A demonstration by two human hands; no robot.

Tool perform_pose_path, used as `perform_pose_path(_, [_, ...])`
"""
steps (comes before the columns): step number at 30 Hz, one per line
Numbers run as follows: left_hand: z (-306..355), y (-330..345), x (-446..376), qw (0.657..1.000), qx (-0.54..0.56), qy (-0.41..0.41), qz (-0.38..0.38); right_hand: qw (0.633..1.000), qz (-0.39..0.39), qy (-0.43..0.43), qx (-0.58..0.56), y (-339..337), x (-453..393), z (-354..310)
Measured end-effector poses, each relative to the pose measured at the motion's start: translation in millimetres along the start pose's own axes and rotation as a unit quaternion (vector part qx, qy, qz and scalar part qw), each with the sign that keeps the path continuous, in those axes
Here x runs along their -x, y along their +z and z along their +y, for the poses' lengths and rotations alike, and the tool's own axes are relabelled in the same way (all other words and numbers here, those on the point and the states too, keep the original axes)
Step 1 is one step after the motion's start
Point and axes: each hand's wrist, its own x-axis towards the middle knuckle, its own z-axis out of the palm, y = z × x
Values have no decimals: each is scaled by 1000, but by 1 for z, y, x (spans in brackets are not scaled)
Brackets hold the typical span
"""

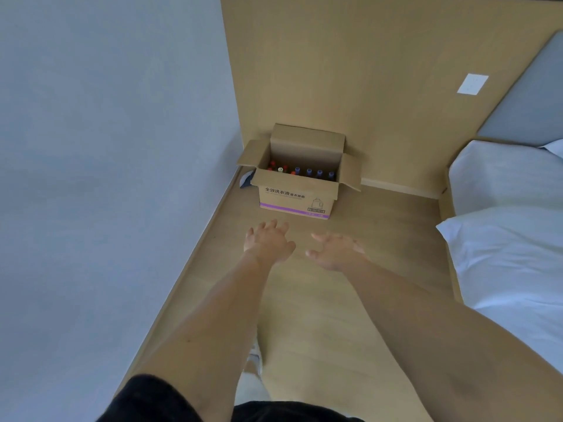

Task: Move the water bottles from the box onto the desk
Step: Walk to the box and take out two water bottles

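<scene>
Bottles [304, 172] with red and blue caps are stood upright inside an open cardboard box [297, 196] on the floor [365, 239] against the wall. Left hand [269, 242] and right hand [336, 251] are held spread and empty, short of the box.

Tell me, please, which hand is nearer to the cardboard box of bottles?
Left. The left hand reaches just below the box front, near its left half; the right hand hangs lower and further right. Both are open and empty.

Both your bare arms stretch straight out ahead of you, side by side. Your left hand [269, 242] is palm down with fingers spread, holding nothing. Your right hand [336, 251] is just beside it, fingers splayed and equally empty.
</scene>
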Motion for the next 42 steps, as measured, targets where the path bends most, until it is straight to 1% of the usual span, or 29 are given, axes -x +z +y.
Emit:
perform_pose_path(7, [-18, -46, -130, 999, 1, 51, 4, 999, 6, 47, -8, -61, -105, -12])
perform_pose_path(14, [-51, -121, -251, 996, 3, 86, 11, 997, 25, 67, -25, -144, -209, -47])
perform_pose_path(17, [-60, -147, -293, 995, 2, 101, 19, 995, 24, 76, -51, -171, -243, -54])
perform_pose_path(21, [-65, -163, -346, 994, -9, 110, 5, 994, 37, 86, -53, -197, -284, -54])
perform_pose_path(25, [-63, -166, -398, 993, -21, 116, 1, 994, 30, 89, -59, -214, -332, -43])
perform_pose_path(33, [-55, -189, -533, 996, -13, 89, -8, 996, 18, 58, -60, -252, -478, -11])
perform_pose_path(38, [-43, -206, -621, 998, 3, 57, -41, 997, -8, 33, -67, -290, -570, 14])
perform_pose_path(42, [-35, -199, -666, 997, 40, 32, -63, 998, -38, 22, -49, -304, -626, 32])
